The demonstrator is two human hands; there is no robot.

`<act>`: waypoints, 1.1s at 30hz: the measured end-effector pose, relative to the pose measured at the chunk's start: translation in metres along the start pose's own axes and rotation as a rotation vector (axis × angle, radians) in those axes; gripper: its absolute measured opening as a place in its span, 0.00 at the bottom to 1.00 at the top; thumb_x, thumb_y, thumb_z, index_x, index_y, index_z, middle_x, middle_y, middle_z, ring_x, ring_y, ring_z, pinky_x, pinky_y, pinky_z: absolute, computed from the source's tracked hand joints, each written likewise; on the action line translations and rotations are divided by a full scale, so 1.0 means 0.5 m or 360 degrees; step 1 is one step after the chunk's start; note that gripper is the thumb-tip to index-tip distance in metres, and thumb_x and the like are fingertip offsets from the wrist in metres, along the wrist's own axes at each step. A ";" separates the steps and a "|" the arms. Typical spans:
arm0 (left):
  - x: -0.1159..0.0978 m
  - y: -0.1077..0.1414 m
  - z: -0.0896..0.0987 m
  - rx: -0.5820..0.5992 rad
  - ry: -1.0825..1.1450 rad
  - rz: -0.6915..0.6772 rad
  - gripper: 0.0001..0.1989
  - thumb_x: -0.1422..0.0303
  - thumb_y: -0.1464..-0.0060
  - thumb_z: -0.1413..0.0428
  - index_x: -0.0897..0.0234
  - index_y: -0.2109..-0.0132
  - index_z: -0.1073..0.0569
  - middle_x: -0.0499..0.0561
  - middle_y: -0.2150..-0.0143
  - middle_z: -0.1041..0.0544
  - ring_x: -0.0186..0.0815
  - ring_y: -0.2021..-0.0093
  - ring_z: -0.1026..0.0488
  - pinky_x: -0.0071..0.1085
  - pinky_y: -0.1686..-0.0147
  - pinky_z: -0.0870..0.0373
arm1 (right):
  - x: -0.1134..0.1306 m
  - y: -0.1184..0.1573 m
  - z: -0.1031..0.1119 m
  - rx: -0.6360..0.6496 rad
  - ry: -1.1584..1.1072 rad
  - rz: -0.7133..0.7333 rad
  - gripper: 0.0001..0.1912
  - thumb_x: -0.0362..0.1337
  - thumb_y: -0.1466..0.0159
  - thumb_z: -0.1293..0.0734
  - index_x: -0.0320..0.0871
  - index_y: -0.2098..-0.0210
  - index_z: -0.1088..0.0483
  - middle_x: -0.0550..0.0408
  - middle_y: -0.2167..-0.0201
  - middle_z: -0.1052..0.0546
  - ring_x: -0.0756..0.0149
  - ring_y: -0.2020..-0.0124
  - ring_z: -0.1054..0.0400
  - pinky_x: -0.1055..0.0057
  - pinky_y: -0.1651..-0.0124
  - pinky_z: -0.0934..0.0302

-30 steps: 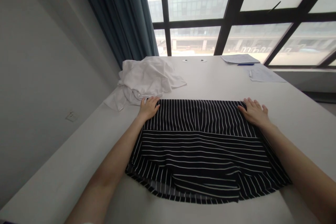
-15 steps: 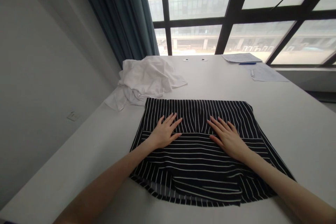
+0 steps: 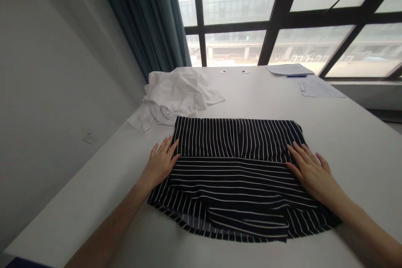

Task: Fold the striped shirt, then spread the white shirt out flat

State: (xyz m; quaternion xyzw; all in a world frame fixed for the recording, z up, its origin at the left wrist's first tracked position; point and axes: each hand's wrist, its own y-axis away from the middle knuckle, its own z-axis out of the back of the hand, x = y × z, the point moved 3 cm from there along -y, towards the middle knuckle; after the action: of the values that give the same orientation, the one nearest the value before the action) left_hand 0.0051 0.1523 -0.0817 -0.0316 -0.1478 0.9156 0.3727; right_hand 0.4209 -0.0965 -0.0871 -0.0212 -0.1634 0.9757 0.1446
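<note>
While the head camera looks down over the white counter, both grips are pressing flat on a black-and-white striped knit garment, and neither is clenched! The left grip lies open at the garment's left side, fingers spread, its fingertips reaching the cloth. Over on the right, the right grip is open too, palm down on the fabric, fingers angled in toward the middle. Between the two grips sits the garment, folded flat, with vertical stripes on the far band and horizontal stripes across the near layer, where a loose flap lies at the front edge. This looks like light, soft, drapey stuff, likely to slide and ripple rather than hold a crease, so the folded side edges seem the best place to take hold, with both grips. Beyond the left grip, a crumpled white cloth is heaped on the counter, while past the right grip lie sheets of paper and a blue pen.
</note>
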 end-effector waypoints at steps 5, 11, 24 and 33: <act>-0.127 0.059 0.066 0.0017 0.0177 -0.0248 0.27 0.63 0.33 0.57 0.59 0.30 0.49 0.57 0.30 0.46 0.44 0.31 0.47 0.47 0.37 0.44 | 0.146 0.048 0.056 0.0080 -0.0230 0.0403 0.32 0.49 0.30 0.47 0.51 0.30 0.56 0.53 0.32 0.44 0.52 0.31 0.53 0.46 0.34 0.55; -0.222 0.110 0.076 0.0261 0.0234 -0.0620 0.29 0.67 0.35 0.52 0.48 0.30 0.51 0.50 0.28 0.50 0.44 0.30 0.50 0.48 0.35 0.48 | 0.248 0.110 0.067 0.0415 -0.0356 0.0756 0.34 0.49 0.31 0.43 0.58 0.30 0.60 0.57 0.31 0.47 0.50 0.32 0.53 0.43 0.37 0.49; -0.072 0.105 0.087 0.0216 0.0489 -0.0832 0.17 0.69 0.35 0.51 0.51 0.41 0.30 0.47 0.39 0.29 0.37 0.37 0.35 0.39 0.39 0.36 | 0.080 0.110 0.058 0.0517 -0.0430 0.0467 0.28 0.53 0.33 0.41 0.61 0.35 0.43 0.57 0.35 0.38 0.48 0.35 0.45 0.40 0.39 0.46; -0.043 0.127 0.098 -0.0074 0.0446 -0.0762 0.18 0.74 0.35 0.54 0.60 0.42 0.30 0.52 0.44 0.25 0.36 0.42 0.30 0.35 0.43 0.30 | -0.074 0.148 0.054 0.0296 -0.0555 0.0370 0.21 0.50 0.38 0.36 0.57 0.47 0.27 0.54 0.41 0.29 0.48 0.42 0.34 0.48 0.46 0.34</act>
State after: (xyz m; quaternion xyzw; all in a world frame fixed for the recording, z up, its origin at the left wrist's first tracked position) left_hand -0.0304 0.0824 -0.0548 -0.1307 -0.1191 0.7845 0.5944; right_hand 0.4334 -0.1825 -0.0860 0.1425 -0.0916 0.9855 0.0022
